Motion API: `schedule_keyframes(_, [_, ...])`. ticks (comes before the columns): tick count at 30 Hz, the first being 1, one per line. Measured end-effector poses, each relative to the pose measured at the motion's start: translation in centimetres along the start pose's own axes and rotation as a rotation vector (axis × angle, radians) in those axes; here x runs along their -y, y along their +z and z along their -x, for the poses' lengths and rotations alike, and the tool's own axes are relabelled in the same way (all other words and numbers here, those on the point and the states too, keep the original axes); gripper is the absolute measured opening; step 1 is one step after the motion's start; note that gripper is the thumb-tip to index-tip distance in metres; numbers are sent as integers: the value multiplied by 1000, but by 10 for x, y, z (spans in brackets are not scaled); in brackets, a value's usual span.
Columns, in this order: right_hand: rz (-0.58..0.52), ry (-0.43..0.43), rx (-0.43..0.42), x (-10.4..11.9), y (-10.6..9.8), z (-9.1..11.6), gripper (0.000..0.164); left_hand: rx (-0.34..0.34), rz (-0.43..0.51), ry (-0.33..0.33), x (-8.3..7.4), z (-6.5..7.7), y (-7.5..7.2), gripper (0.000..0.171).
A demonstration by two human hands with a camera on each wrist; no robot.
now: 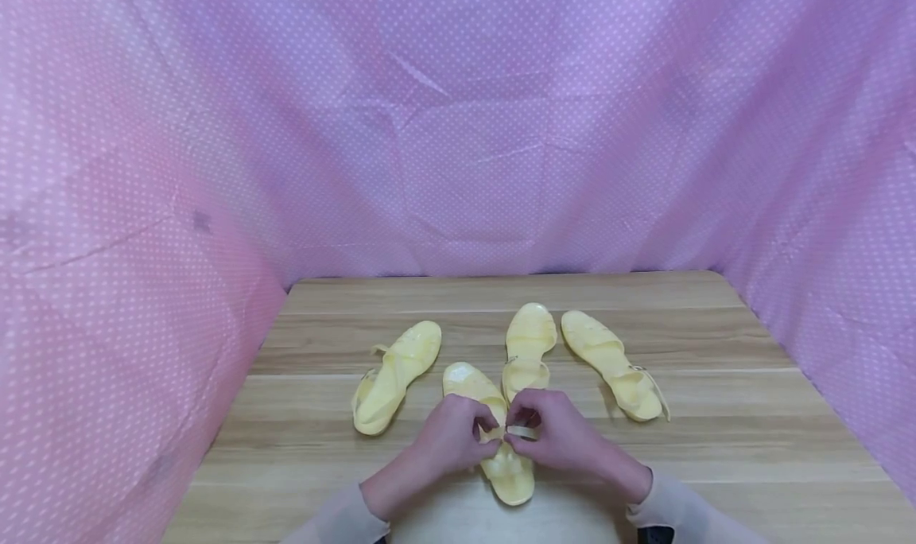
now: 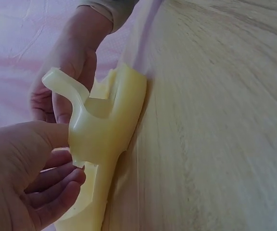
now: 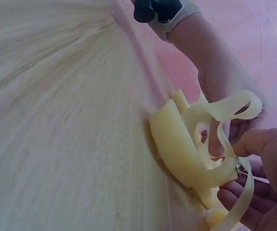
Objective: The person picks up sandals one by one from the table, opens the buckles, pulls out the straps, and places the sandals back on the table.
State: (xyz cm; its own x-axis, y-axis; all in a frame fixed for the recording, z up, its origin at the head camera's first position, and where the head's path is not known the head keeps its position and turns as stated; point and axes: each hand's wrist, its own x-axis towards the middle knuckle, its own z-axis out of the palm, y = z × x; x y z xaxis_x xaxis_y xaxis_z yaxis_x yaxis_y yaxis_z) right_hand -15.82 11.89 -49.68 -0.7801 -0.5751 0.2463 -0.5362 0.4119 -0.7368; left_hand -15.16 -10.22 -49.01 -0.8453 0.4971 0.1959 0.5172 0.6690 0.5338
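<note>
A pale yellow sandal (image 1: 511,484) lies on the table between both hands, its toe pointing away. My left hand (image 1: 458,437) pinches its ankle strap from the left, thumb and fingertips at the strap's edge. From the other side my right hand (image 1: 558,433) pinches the strap next to a small metal buckle (image 3: 239,166). A loose strap end (image 3: 246,202) curves down past the right fingers. In the left wrist view, the sandal's heel part (image 2: 124,101) rests along the tabletop. The hands hide part of the sandal's middle.
Another yellow sandal (image 1: 531,333) lies just beyond the hands. One more sandal (image 1: 408,361) is at the left, and another sandal (image 1: 597,349) at the right with its strap sticking out. Pink dotted cloth (image 1: 472,170) hangs behind and beside the wooden table (image 1: 716,448).
</note>
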Motion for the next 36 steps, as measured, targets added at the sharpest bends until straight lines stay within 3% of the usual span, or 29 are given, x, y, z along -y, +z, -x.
schedule_keyframes(6, [-18,-35,-21,0,0,4,19,-31,-58,50,-2,-2,1,9])
schedule_keyframes(14, [-28,-9,-20,0,-1,5,17,-6,-44,8,0,-2,0,11])
schedule_keyframes(20, [-40,0,-25,0,-2,5,15,-9,-26,67,-3,-7,0,7])
schedule_keyframes(26, [-57,18,-13,0,-3,5,14,8,-17,26,-1,-6,-1,8])
schedule_keyframes(36, [-57,4,-19,-2,-2,5,16,20,-6,39,-3,-9,-5,7])
